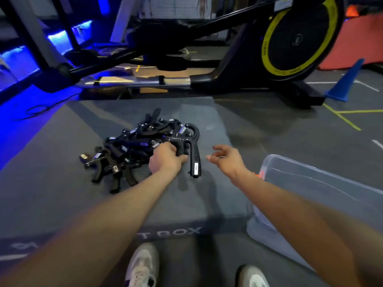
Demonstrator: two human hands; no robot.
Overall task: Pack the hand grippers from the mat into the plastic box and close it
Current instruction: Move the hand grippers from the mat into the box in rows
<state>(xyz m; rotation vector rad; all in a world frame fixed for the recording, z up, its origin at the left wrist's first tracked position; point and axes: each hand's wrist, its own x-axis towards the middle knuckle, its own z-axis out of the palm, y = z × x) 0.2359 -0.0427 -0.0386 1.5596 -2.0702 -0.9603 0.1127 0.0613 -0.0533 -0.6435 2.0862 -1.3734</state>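
Observation:
A heap of several black hand grippers (128, 148) with metal springs lies on the grey mat (62, 183). My left hand (165, 160) grips one handle of a black hand gripper (193, 150) at the right edge of the heap; its other handle points down toward me. My right hand (226, 160) hovers just to the right of it, fingers loosely spread, holding nothing. The clear plastic box (323, 183) stands open on the floor to the right, beside the mat, partly hidden by my right forearm.
A black exercise machine with a yellow-rimmed flywheel (298, 40) stands behind the mat. A blue cone (346, 83) sits at the right. My two shoes (143, 266) are at the mat's near edge. Blue light glows at the left.

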